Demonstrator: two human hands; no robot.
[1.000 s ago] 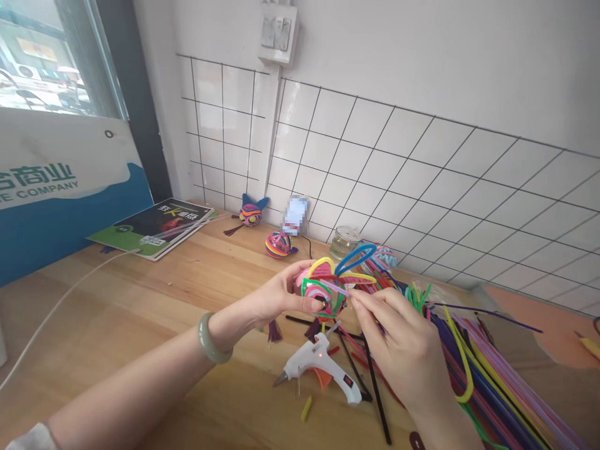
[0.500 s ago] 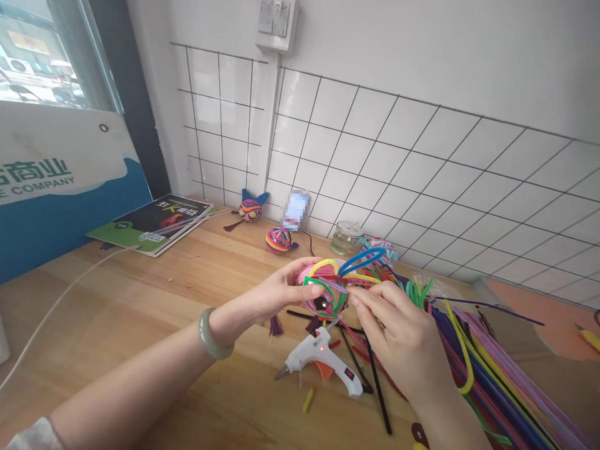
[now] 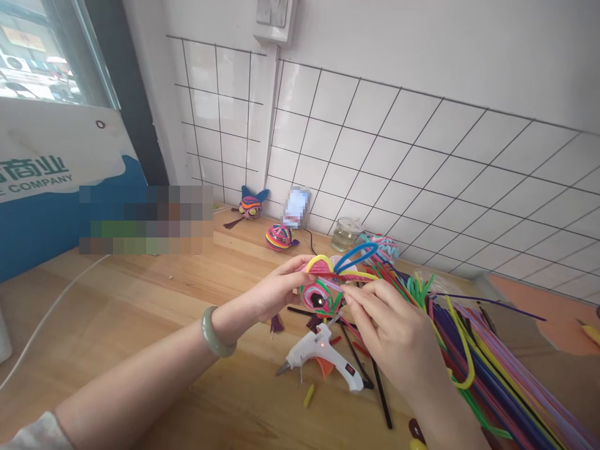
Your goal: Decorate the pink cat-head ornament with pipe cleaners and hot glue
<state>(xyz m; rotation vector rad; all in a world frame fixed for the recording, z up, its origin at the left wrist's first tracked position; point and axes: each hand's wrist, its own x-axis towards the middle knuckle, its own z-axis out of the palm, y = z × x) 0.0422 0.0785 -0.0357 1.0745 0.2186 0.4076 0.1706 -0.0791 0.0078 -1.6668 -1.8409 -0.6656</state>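
My left hand [image 3: 275,292] is closed around a colourful craft ball [image 3: 309,299] covered in pipe cleaners, with a black and pink eye, a yellow-edged pink ear and a blue loop on top. My right hand [image 3: 396,319] pinches the end of a light purple pipe cleaner [image 3: 330,284], which lies along the ball above the eye. Beneath the hands, a white glue gun [image 3: 319,351] rests on the table with a red light showing. Black pipe cleaners [image 3: 382,394] and a short yellow piece [image 3: 309,395] lie around it.
Many coloured pipe cleaners [image 3: 497,362] spread over the right side. At the back stand a blue-eared craft ball [image 3: 250,206], a striped ball [image 3: 278,237], a phone [image 3: 296,207] and a glass jar [image 3: 345,235]. A wire grid [image 3: 359,125] lines the wall.
My left thumb has shifted up and back, baring more of the eye. The purple pipe cleaner now lies flatter along the ball, and my right hand has moved slightly left.
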